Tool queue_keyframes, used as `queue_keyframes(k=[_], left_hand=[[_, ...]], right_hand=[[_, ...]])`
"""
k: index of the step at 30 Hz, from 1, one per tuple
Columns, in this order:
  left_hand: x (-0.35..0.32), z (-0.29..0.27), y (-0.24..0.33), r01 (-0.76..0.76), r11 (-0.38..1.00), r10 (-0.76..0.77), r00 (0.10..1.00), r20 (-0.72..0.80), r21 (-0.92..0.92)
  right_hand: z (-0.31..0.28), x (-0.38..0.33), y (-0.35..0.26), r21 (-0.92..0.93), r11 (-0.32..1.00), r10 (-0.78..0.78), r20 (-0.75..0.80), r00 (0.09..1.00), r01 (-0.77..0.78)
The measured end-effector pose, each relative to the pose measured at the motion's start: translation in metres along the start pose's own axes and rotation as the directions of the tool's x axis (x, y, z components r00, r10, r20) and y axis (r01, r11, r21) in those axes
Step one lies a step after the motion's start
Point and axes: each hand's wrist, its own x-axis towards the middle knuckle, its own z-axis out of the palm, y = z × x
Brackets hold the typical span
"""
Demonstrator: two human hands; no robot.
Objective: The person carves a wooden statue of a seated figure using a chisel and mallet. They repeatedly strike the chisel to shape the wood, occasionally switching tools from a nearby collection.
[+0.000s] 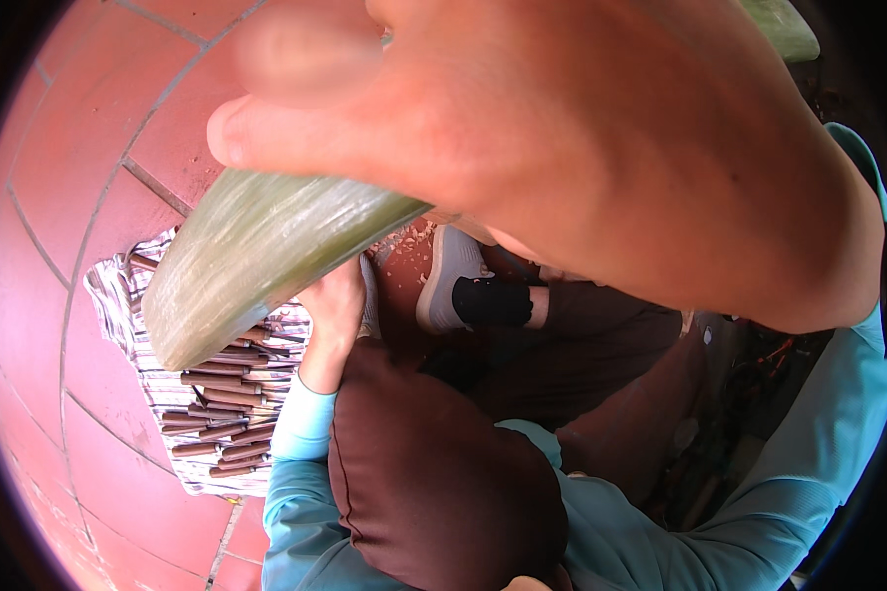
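Note:
Close to the camera, my right hand point(434, 118) reaches in from the right and fills much of the upper view. It grips a thick, green, see-through slab point(256, 256) with a rounded end, and the thumb lies along the slab's upper edge. One finger is blurred. Lower down, my left hand point(335, 300) is near the carving tools, partly behind the slab. Its fingers are hidden, so what they hold cannot be seen. Several brown-handled carving tools point(229, 382) lie side by side on a striped cloth point(202, 481) below the slab.
Red floor tiles point(99, 374) with dark joints spread out on the left. Pale wood shavings point(409, 246) are scattered by a grey shoe point(445, 286). My legs in dark brown trousers point(443, 483) take up the middle. Another green piece point(788, 30) shows at the upper right.

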Motion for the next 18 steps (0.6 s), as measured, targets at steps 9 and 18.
queue_keyframes(k=[9,18], left_hand=[[-0.006,0.01,0.002,0.104,0.978,-0.095,0.994,0.055,-0.179],[-0.026,0.026,-0.013,0.274,0.942,-0.306,0.937,-0.166,-0.192]], right_hand=[[0.001,-0.004,-0.001,0.009,1.0,0.01,0.001,1.0,-0.01],[0.0,-0.005,-0.002,0.014,1.0,0.022,0.007,1.0,-0.023]])
